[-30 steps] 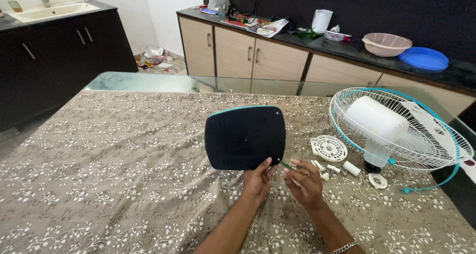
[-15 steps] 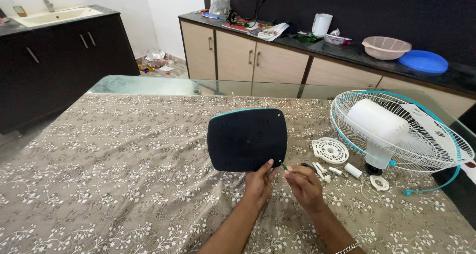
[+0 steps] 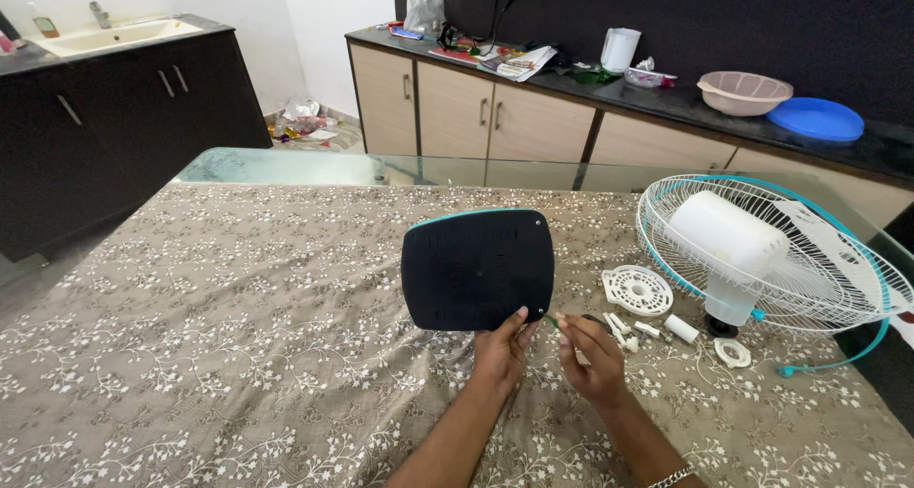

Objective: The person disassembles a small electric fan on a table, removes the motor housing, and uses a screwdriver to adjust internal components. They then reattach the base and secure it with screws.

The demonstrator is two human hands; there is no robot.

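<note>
Gripping black fan base [image 3: 476,269], left hand [image 3: 500,352].

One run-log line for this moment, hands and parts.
left hand: holds dark base plate upright | right hand: fingertips beside plate's lower corner | fan head: lying right

A single head-worn camera looks forward and down from the near edge of the surface [image 3: 190,355], close enough that both forearms enter at the bottom centre of the frame. The view reaches across the patterned cloth to the kitchen counter [image 3: 666,102] along the upper right and the sink cabinet [image 3: 105,117] at upper left.
</note>
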